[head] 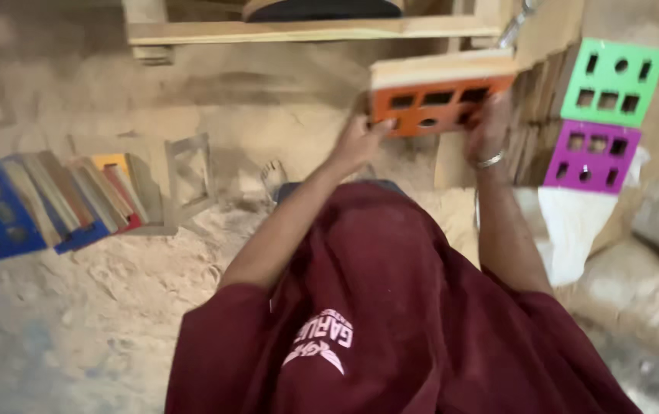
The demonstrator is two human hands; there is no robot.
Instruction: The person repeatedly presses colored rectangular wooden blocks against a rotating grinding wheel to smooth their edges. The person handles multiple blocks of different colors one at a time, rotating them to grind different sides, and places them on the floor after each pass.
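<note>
head view: both hands hold up an orange wooden board (438,92) with rectangular and round cut-outs, well out in front of the dark red shirt (391,307). the left hand (360,140) closes its grip on the board's lower left corner, fingers curled under the edge; the right hand (489,123), with a metal bangle (489,160) at the wrist, clamps the lower right end, fingers pressed to the painted face. the board looks stiff and fairly light, a flat panel with a pale unpainted top edge; the thin bars between the holes seem the weak spots, so the solid ends, where the grips sit now, are the safe places to hold. the paint may be smooth, the raw edge less so

just right of the right grip stand a green board (613,80) and a purple board (591,156) of the same kind, against a stack of bare wood. far left of the left grip, blue and mixed boards (53,203) lean in a row on the sawdust-covered floor (115,307)
</note>
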